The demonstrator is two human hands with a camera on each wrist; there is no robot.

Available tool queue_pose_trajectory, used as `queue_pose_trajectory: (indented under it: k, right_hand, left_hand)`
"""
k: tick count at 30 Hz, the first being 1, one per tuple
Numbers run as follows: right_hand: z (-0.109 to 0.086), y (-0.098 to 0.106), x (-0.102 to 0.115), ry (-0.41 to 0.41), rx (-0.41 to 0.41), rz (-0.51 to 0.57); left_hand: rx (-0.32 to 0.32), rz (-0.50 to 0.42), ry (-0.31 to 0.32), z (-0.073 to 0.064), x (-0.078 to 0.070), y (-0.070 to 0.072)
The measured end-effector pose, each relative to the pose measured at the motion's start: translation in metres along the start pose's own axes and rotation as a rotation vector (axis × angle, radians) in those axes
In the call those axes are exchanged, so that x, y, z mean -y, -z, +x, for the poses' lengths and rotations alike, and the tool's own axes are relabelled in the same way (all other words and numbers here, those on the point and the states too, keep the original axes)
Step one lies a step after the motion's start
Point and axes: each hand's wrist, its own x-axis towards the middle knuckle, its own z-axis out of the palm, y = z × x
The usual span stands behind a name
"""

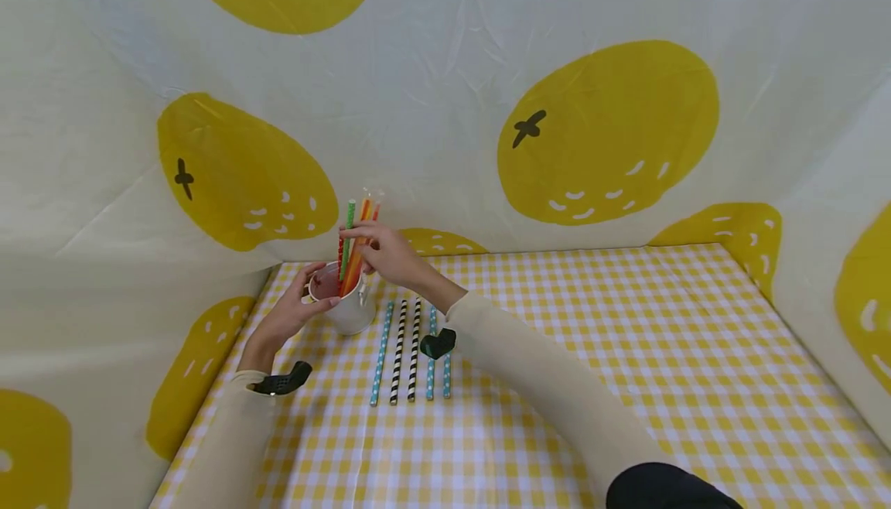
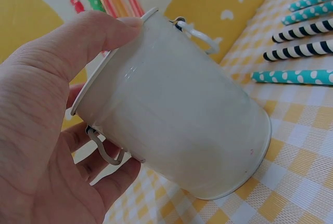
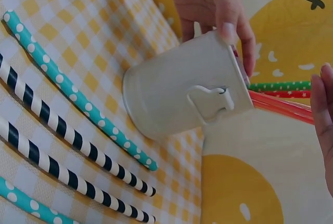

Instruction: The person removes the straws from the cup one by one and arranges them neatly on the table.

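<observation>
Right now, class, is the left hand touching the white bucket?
Touching. In the left wrist view, the left hand grips the white bucket, its thumb on the rim.

The green straw's (image 1: 350, 216) lower end hides inside the white bucket (image 1: 353, 314). Beside it, a wrist device (image 1: 438, 344) covers part of one blue straw (image 1: 429, 380); above it, the right wrist view crops the right hand (image 3: 323, 122).

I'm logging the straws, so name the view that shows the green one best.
Head view: it shows the green straw most fully, top end included. Left wrist catches only a piece at the frame's top; right wrist, a stretch between bucket and right hand.
</observation>
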Motion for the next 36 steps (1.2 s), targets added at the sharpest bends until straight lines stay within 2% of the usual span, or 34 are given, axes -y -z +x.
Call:
queue_pose_trajectory:
  k: [6, 14, 23, 31, 36]
  right_hand:
    - [-0.007, 0.014, 0.002, 0.01, -0.005, 0.068]
    - [-0.019, 0.031, 0.02, 0.031, -0.054, 0.079]
    - [-0.034, 0.045, 0.027, 0.08, -0.095, -0.008]
    - [-0.048, 0.053, 0.027, 0.04, -0.111, 0.134]
    - [-0.058, 0.06, 0.025, 0.029, -0.092, 0.17]
  left_hand:
    - [-0.003, 0.007, 0.009, 0.0, 0.001, 0.0]
    - [-0.014, 0.021, 0.003, 0.003, 0.002, -0.001]
    - [-0.005, 0.029, -0.005, 0.002, 0.003, 0.001]
    - [-0.001, 0.032, -0.003, 0.001, 0.003, 0.003]
    - [0.004, 0.019, 0.004, 0.0, 0.003, 0.004]
